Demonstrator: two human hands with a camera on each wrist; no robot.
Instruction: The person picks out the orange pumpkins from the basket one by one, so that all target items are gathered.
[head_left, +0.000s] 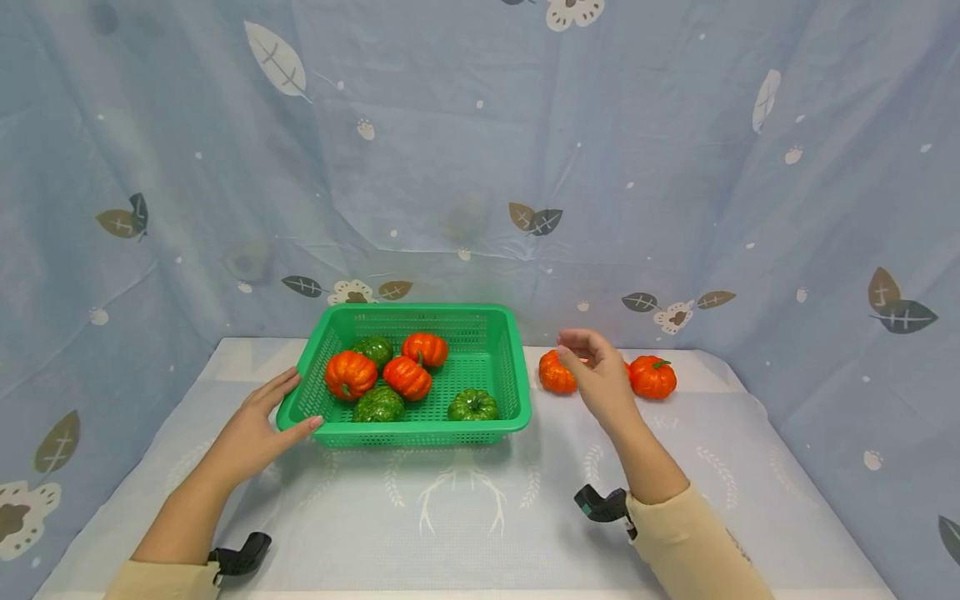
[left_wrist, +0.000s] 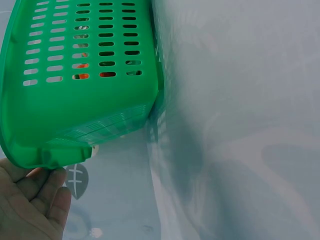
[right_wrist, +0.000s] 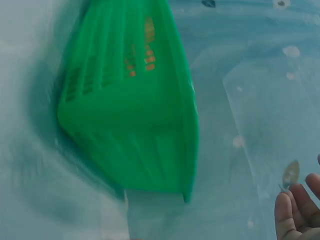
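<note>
Pumpkin [head_left: 554, 375], orange, on surface [head_left: 352, 542] just right of basket [head_left: 427, 431] | lies left of right hand [head_left: 606, 386], nearer one, by its fingertips | second pumpkin [head_left: 653, 378] on hand's other side | right hand loosely curved, nothing seen held | left hand [head_left: 255, 429] spread wide, touching basket's near-left corner
</note>
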